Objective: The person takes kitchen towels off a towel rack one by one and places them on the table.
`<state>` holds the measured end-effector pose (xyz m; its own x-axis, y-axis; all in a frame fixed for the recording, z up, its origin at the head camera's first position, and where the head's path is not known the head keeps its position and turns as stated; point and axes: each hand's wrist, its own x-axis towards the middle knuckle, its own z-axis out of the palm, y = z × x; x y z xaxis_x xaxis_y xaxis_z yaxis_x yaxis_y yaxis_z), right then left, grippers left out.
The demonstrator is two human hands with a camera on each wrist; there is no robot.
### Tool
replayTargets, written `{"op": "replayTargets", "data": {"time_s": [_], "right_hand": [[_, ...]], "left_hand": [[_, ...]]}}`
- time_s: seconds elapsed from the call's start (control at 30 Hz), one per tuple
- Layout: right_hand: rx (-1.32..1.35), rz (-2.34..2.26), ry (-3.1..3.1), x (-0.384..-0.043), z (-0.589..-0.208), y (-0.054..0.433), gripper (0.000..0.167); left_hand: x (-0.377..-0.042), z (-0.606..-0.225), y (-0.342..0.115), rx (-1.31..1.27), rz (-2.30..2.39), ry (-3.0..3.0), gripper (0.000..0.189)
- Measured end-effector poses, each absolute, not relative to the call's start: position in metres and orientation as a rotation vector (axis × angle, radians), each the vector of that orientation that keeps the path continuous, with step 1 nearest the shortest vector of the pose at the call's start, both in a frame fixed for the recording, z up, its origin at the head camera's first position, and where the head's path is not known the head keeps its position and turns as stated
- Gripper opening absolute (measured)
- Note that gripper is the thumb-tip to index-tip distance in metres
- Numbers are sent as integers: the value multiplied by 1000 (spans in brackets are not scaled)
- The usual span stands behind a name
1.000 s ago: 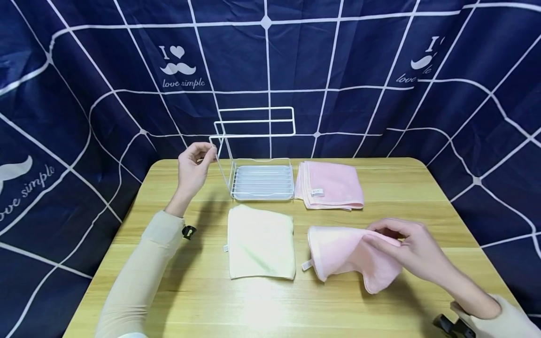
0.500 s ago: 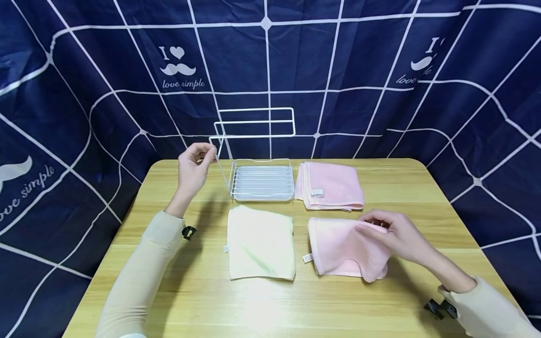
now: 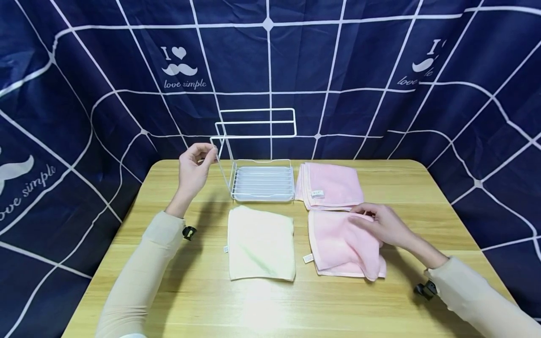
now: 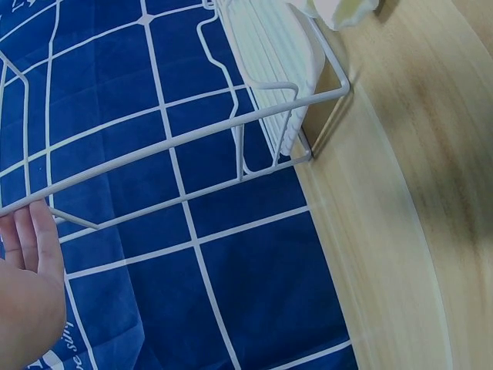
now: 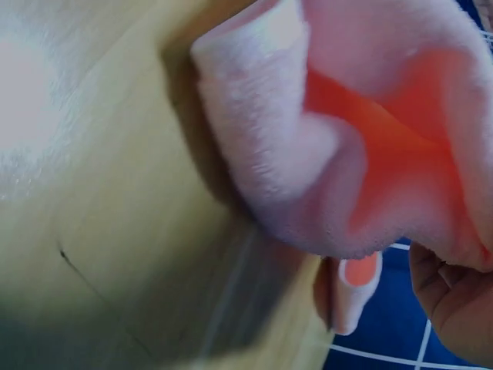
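Observation:
My left hand (image 3: 195,170) pinches the upright of a white wire rack (image 3: 252,137) at the back of the table; in the left wrist view its fingers (image 4: 40,235) meet the rod. The rack's base holds a pale slatted tray (image 3: 263,182). At the right, my right hand (image 3: 380,224) pinches the far right corner of a pink towel (image 3: 334,239), whose near part lies on the table. The lifted corner bulges in folds in the right wrist view, where the towel (image 5: 269,131) partly covers the fingers.
A folded pink towel (image 3: 334,185) lies right of the rack, directly behind the held one. A folded pale yellow-green towel (image 3: 261,244) lies in front of the rack. The wooden table (image 3: 203,300) meets a dark blue gridded curtain (image 3: 236,56) at the back and sides.
My right hand has moved away from me and left with the pink towel's corner, and the towel has come down flatter on the table. The left hand and rack stay put.

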<state>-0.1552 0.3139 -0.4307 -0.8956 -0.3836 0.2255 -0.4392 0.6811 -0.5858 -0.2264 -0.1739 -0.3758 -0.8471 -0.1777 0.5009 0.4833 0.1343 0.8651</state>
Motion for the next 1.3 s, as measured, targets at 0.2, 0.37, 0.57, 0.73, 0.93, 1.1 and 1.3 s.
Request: {"op": "replayTargets", "data": {"time_s": [0.2,0.37,0.57,0.73,0.93,1.1,1.3], "right_hand": [[682,1047,-2833,-163,-442,315,8],[691,1003,-2864,-169,-451,319,5],[737,846,-2872,-173,-462,326,4],[751,895,-2866,-173,-468,325,6],[788,1039,-2861,-172,-471,316,1],[817,1080,-2885,-171,-469,309,4],[817,983,-2899,-178,-457,311,3]], "left_hand": [[-227,-376,-173,-291,-1763,-1928,15],[-227,-376,-173,-283,-1770,-1925,14],[-227,-377,-174,-291,-1773,-1917,14],[-227,-377,-174,-303,-1770,-1911,15],[-227,-378,-174,-292,-1774,-1910,16],[-227,-378,-174,-295,-1771,-1925,16],[-228,-378,-174,-292,-1775,-1915,13]]}}
